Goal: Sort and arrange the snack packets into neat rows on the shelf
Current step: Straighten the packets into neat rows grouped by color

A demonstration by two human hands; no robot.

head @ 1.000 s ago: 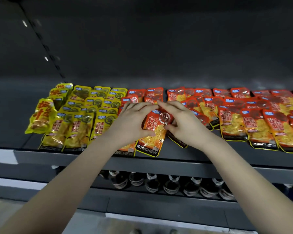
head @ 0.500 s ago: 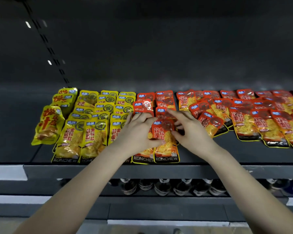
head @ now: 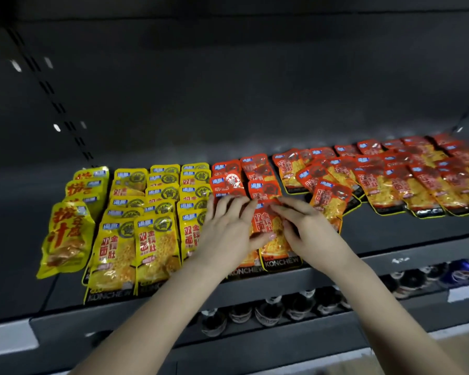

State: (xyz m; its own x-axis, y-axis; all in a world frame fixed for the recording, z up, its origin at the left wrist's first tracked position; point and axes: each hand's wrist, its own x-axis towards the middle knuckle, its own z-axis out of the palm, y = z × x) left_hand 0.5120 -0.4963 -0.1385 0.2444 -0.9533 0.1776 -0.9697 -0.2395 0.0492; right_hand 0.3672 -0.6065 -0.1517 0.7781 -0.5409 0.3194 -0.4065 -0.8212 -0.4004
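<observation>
Gripping the front red packet [head: 278, 249] on the shelf [head: 417, 253] with both hands.

The left hand [head: 228, 231] and right hand [head: 306, 231] pinched it from either side, thumbs on its face and fingers bent over its upper corners. They hid its top edge, and whether any fingertips reached behind it could not be told. Its lower edge lay at the shelf's lip, overlapping a neighbouring red packet [head: 244, 269] just left of it, mostly covered by the left hand. Further left ran rows of yellow packets [head: 157, 239]. Behind it were two short red rows [head: 244, 171]. To its right, loose red packets [head: 390, 182] overlapped, blurred, with the farthest cut off by the frame. Below it, bottles [head: 268, 312] sat half hidden in shadow.
</observation>
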